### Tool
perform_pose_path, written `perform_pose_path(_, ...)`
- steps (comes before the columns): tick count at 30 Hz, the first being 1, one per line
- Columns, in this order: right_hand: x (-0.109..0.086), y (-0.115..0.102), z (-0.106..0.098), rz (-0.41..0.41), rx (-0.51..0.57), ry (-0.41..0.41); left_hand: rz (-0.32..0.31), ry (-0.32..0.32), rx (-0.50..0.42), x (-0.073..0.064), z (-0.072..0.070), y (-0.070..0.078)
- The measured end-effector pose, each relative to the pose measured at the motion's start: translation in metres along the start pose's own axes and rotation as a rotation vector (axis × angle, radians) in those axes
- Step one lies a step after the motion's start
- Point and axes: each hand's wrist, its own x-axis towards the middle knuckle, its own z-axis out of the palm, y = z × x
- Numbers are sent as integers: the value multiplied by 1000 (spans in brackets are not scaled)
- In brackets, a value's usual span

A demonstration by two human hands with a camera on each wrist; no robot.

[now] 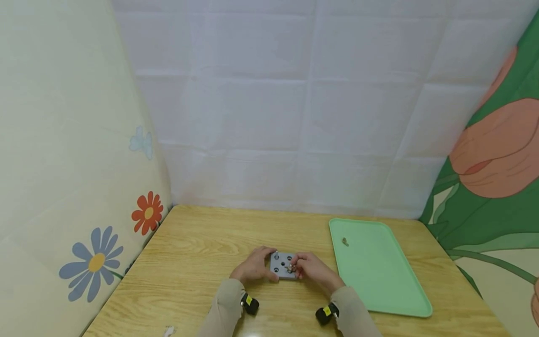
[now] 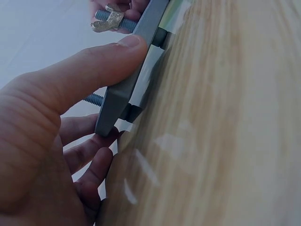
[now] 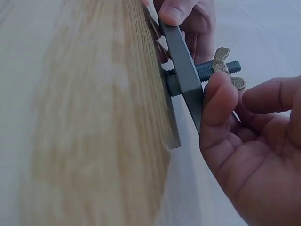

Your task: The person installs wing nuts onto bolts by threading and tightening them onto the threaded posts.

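The left hand (image 1: 254,267), fingers bent, holds a flat gray plate (image 1: 281,271) with round holes. The right hand (image 1: 310,268), fingertips close together, pinches a bumpy gold wing nut (image 3: 220,60) between them, on a bolt (image 3: 234,67).

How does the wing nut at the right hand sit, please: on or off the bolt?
On: the bolt passes through the wing nut, its end protruding.

There's a grey plate (image 1: 283,271), gold wing nut (image 2: 112,20), mint-green tray (image 1: 381,276), yellowish wood-grained worktop (image 1: 210,234), beige sleeves (image 1: 225,304), and cream cloth (image 1: 67,150) with red and blue flowers (image 1: 149,213)
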Motion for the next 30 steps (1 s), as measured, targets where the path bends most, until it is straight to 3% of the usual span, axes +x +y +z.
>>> perform_pose_path(19,-1,-1,-2,-37,-72,-24,4,4,-13,0,1,-3)
perform_pose_path(30,1,2,-2,-35,-54,-34,7,6,-2,1,1,-4)
